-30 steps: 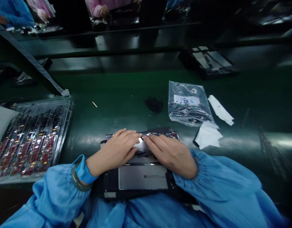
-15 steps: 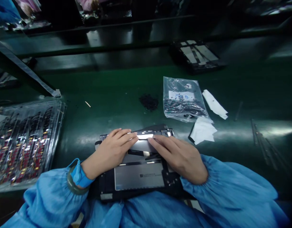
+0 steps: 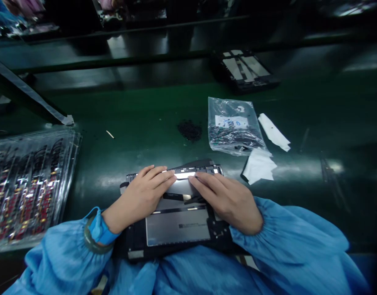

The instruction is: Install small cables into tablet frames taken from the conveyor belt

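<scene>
A dark flat device (image 3: 176, 229) with a silver metal panel lies at the near edge of the green bench. My left hand (image 3: 142, 198) rests on its upper left part, fingers stretched flat and pressed on a shiny strip (image 3: 185, 175) along the far edge. From the right, my right hand (image 3: 229, 200) lies flat on the same part, its fingertips touching that strip. A blue strap (image 3: 100, 231) is on my left wrist. Neither hand grips anything.
A clear tray of red and gold parts (image 3: 25, 184) sits at the left. Beyond the device are a small dark pile (image 3: 190, 130), a clear bag of small parts (image 3: 233, 127) and white paper pieces (image 3: 260, 166). Another dark device (image 3: 243, 69) lies farther back. Other people work at the far bench.
My fingertips have slid slightly apart along the shiny strip at the device's far edge. The view has shifted a little, so things sit lower-left in the picture.
</scene>
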`<action>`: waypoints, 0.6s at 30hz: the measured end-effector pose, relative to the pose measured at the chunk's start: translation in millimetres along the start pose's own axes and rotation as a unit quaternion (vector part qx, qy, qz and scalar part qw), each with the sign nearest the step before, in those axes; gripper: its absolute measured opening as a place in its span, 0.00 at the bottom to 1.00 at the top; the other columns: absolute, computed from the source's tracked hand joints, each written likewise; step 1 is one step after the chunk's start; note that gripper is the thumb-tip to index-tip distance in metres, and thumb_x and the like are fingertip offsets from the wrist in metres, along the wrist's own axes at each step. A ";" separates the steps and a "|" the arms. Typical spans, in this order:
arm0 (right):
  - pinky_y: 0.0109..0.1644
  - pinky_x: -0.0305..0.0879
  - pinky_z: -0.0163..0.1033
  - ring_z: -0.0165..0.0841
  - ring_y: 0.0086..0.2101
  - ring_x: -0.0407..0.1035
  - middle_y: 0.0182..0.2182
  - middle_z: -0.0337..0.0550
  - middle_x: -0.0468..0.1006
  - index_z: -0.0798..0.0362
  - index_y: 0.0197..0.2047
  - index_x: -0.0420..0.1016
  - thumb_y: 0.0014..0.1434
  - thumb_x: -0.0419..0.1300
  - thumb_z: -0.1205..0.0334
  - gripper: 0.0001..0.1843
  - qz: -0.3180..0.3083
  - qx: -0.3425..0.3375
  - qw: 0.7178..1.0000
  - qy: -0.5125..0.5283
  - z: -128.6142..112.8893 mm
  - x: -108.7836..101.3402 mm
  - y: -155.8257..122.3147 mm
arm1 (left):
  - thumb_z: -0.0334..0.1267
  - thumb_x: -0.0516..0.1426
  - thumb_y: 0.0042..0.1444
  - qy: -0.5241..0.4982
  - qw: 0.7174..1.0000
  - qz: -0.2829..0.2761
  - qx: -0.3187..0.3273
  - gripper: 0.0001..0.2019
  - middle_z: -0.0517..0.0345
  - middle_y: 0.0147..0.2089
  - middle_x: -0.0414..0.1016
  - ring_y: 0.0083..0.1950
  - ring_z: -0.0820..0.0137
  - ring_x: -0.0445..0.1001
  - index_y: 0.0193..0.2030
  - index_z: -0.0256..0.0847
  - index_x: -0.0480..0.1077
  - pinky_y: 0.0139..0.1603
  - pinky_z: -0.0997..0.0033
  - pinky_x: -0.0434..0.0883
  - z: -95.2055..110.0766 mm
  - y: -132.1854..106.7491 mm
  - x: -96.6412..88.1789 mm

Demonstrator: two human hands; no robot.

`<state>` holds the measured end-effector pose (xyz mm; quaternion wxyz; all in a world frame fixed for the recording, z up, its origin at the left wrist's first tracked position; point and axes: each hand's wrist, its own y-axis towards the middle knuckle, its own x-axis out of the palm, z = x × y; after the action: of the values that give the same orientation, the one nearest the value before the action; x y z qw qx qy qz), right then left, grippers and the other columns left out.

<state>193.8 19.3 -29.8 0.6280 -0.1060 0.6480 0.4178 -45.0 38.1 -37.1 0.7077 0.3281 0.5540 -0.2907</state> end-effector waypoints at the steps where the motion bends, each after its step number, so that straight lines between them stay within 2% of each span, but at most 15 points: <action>1: 0.32 0.63 0.38 0.33 0.33 0.70 0.40 0.49 0.79 0.59 0.47 0.74 0.63 0.49 0.75 0.15 0.000 -0.001 1.000 -0.001 -0.2 0.0 0.5 | 0.27 0.47 0.62 0.000 1.000 -0.002 -0.001 0.19 0.51 0.59 0.69 0.62 0.60 0.62 0.59 0.36 0.63 0.60 0.54 0.62 0.1 0.0 0.2; 7: 0.31 0.67 0.41 0.37 0.33 0.71 0.41 0.52 0.79 0.62 0.47 0.74 0.60 0.50 0.77 0.16 -0.006 -0.006 1.000 0.011 1.7 1.1 -4.4 | 0.26 0.47 0.62 -0.019 1.000 0.000 -0.008 0.19 0.50 0.58 0.69 0.62 0.59 0.63 0.58 0.38 0.64 0.59 0.53 0.64 0.0 0.3 -3.2; 9: 0.35 0.71 0.42 0.38 0.36 0.71 0.45 0.54 0.77 0.60 0.47 0.73 0.60 0.49 0.78 0.17 0.010 0.022 0.998 0.060 3.3 -0.1 -11.4 | 0.26 0.46 0.62 -0.059 0.998 0.009 -0.015 0.18 0.50 0.57 0.70 0.60 0.60 0.65 0.56 0.40 0.66 0.57 0.54 0.66 -1.2 1.7 -7.2; 11: 0.41 0.72 0.42 0.38 0.41 0.72 0.48 0.54 0.74 0.56 0.47 0.73 0.59 0.51 0.76 0.16 0.054 0.103 0.984 0.138 3.7 -3.3 -19.6 | 0.27 0.45 0.63 -0.114 0.993 0.017 -0.030 0.18 0.51 0.56 0.70 0.58 0.64 0.67 0.55 0.42 0.67 0.55 0.58 0.69 -2.7 4.6 -10.4; 14: 0.48 0.70 0.44 0.39 0.45 0.71 0.46 0.52 0.74 0.52 0.46 0.72 0.60 0.56 0.71 0.12 0.132 0.265 0.933 0.207 1.5 -9.1 -31.2 | 0.35 0.48 0.65 -0.123 0.988 0.034 -0.088 0.16 0.47 0.54 0.69 0.54 0.64 0.69 0.58 0.39 0.63 0.51 0.61 0.71 -4.4 10.9 -8.3; 16: 0.45 0.70 0.43 0.38 0.40 0.73 0.40 0.48 0.77 0.51 0.44 0.73 0.61 0.56 0.66 0.09 0.130 0.343 0.909 0.197 0.4 -10.8 -38.3 | 0.40 0.48 0.65 -0.069 0.990 0.033 -0.118 0.16 0.46 0.48 0.70 0.48 0.62 0.70 0.54 0.35 0.66 0.46 0.59 0.72 -5.1 14.2 -2.5; 18: 0.38 0.71 0.41 0.38 0.35 0.74 0.35 0.46 0.78 0.51 0.42 0.74 0.63 0.54 0.59 0.09 0.084 0.381 0.902 0.183 1.2 -10.4 -44.9 | 0.41 0.46 0.66 -0.023 0.992 0.018 -0.125 0.15 0.48 0.40 0.70 0.42 0.62 0.70 0.46 0.34 0.69 0.42 0.60 0.72 -5.5 15.3 2.3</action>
<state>226.4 -12.2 -38.6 0.4535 0.1214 0.8676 0.1635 -35.9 51.8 -38.0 0.7608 0.2403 0.5635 -0.2145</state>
